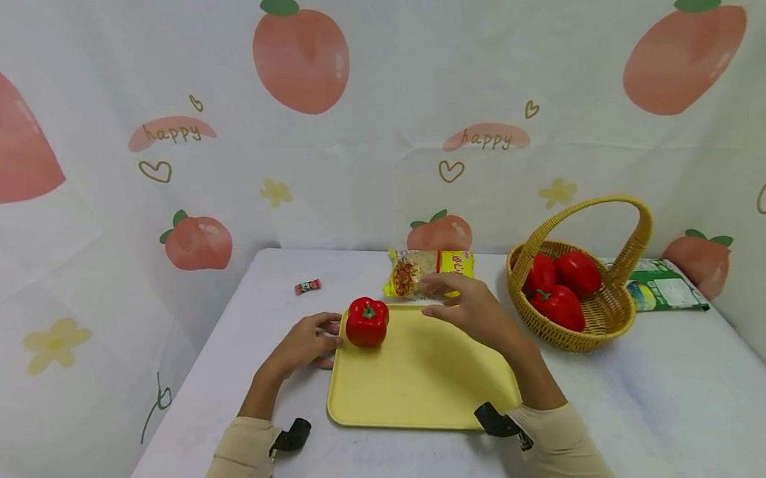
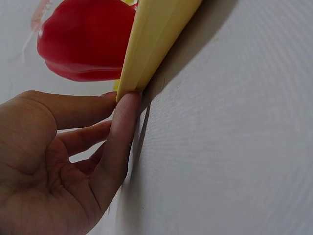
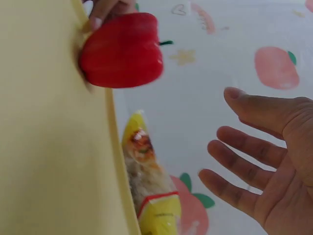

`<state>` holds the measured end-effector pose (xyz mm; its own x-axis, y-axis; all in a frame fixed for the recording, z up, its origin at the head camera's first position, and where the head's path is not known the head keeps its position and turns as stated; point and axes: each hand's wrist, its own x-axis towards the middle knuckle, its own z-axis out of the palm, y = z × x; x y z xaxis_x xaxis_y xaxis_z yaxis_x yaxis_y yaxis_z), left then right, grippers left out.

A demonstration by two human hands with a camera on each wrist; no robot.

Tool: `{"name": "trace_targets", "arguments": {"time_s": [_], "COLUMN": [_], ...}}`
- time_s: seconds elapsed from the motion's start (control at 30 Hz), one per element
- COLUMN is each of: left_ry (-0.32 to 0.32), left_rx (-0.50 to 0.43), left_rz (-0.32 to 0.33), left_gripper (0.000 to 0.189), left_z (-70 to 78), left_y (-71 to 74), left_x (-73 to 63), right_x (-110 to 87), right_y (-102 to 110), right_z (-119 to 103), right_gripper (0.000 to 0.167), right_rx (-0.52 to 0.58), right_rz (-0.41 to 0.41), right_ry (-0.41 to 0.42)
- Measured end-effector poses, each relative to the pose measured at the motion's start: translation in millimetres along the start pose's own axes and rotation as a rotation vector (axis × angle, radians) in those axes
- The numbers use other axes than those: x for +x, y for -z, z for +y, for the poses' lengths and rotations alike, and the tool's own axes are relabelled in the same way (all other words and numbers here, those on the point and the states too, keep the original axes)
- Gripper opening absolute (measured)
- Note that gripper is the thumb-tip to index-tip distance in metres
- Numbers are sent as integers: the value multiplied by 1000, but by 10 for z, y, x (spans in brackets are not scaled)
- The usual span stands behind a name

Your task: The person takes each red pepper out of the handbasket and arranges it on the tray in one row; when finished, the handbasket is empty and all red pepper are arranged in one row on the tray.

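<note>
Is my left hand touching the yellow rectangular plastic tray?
Touching: the left wrist view shows the left hand pinching the yellow tray at its edge, no gap visible.

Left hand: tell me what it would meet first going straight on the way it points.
The left hand pinches the edge of the yellow tray, so that comes first; just beyond, the red pepper looks next in line, though depth is hard to judge.

You've got a red bell pepper [image 1: 367, 325] in the far-left corner of your yellow rectangular tray [image 1: 423, 381]. Yellow plastic food packet [image 1: 417, 266] behind the tray, small red wrapped candy [image 1: 307, 287] off to its left. On your right, a yellow woven basket [image 1: 550, 331] with three red peppers [image 1: 558, 309] in it, flat green packet [image 1: 668, 293] just right of that.
</note>
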<state>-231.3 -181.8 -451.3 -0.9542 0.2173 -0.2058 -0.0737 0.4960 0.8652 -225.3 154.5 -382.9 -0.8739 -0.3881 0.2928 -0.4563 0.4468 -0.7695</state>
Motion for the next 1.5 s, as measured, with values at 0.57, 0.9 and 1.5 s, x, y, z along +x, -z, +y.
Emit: {"name": "trace_targets", "arguments": {"time_s": [0.57, 0.9, 1.5], "left_ry": [1, 16, 14], "left_rx": [-4, 11, 22], "left_rz": [-9, -7, -3], "left_gripper": [56, 56, 57], "left_z": [-14, 7, -8], "left_y": [5, 7, 9], "left_x": [12, 7, 13], "right_x": [-212, -409, -745], "right_y": [614, 913, 1335], "right_z": [137, 234, 512], "right_gripper": [47, 48, 67], "right_rx": [-80, -186, -148], "right_rz": [101, 184, 263], "right_ry": [-112, -194, -367]}}
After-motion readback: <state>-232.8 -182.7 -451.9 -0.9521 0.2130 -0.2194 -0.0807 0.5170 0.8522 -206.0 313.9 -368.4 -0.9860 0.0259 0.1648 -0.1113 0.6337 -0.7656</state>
